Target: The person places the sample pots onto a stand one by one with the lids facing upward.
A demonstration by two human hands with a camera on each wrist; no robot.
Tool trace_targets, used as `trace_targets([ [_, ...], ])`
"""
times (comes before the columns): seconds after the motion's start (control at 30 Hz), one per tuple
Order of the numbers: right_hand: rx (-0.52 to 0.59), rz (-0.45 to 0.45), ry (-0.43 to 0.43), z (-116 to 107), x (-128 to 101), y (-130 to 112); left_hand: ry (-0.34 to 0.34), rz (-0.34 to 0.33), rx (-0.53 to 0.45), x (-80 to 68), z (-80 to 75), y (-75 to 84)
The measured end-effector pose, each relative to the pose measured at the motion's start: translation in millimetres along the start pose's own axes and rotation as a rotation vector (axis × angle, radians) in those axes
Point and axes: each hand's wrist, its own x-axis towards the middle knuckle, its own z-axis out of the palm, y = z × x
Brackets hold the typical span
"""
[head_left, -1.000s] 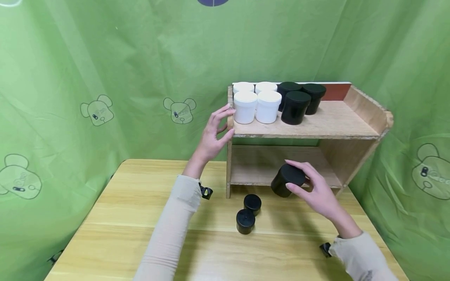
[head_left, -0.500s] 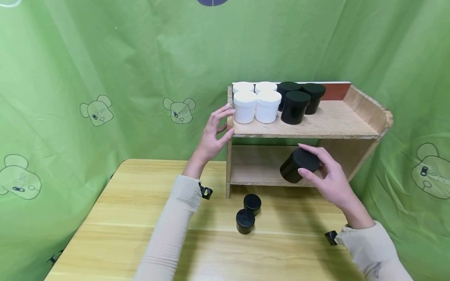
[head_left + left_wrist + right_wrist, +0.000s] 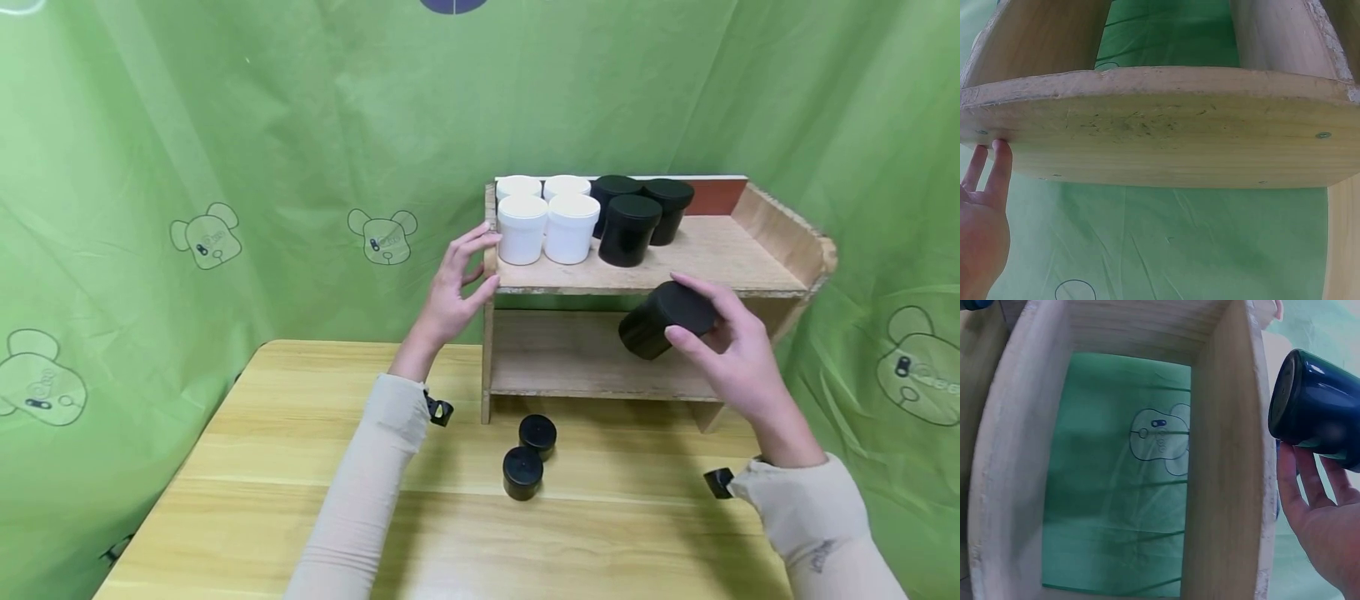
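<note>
In the head view my right hand (image 3: 738, 350) grips a black lidded jar (image 3: 663, 321) between thumb and fingers. The jar tilts in front of the upper board's front edge. In the right wrist view the jar (image 3: 1319, 406) lies sideways, fingers beneath it. My left hand (image 3: 453, 283) touches the left side panel of the wooden shelf (image 3: 600, 367) with fingers and thumb spread. Two of its fingertips (image 3: 1001, 147) meet the panel's outer face in the left wrist view. Several white jars (image 3: 572, 229) and several black jars (image 3: 628, 233) stand in two rows on the upper board.
Two shorter black lidded jars (image 3: 522, 473) stand close together on the wooden table (image 3: 300, 483), in front of the shelf's left part. A raised right side panel (image 3: 787, 225) bounds the upper board. A green curtain (image 3: 300, 125) hangs behind and at both sides.
My right hand has moved up and to the right with the black jar, from low before the lower board to the upper board's front edge. The left hand has stayed in place.
</note>
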Motion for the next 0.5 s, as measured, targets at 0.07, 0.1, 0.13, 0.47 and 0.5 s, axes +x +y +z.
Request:
trace_targets([
  [0.07, 0.037, 0.000, 0.018, -2, 4, -2, 0.000, 0.000, -0.002, 0.1, 0.2, 0.1],
  [0.1, 0.050, -0.002, 0.028, -4, 6, -2, -0.001, 0.001, -0.002, 0.2, 0.3, 0.1],
  [0.13, 0.065, -0.005, 0.036, -5, 8, -3, -0.001, 0.001, -0.003, 0.1, 0.4, 0.2],
  [0.47, 0.339, -0.052, 0.136, -21, 30, -3, 0.000, 0.000, -0.011, 0.1, 0.7, 0.1],
  [0.5, 0.341, -0.052, 0.150, -22, 32, -3, 0.001, 0.000, -0.010, 0.3, 0.5, 0.2],
])
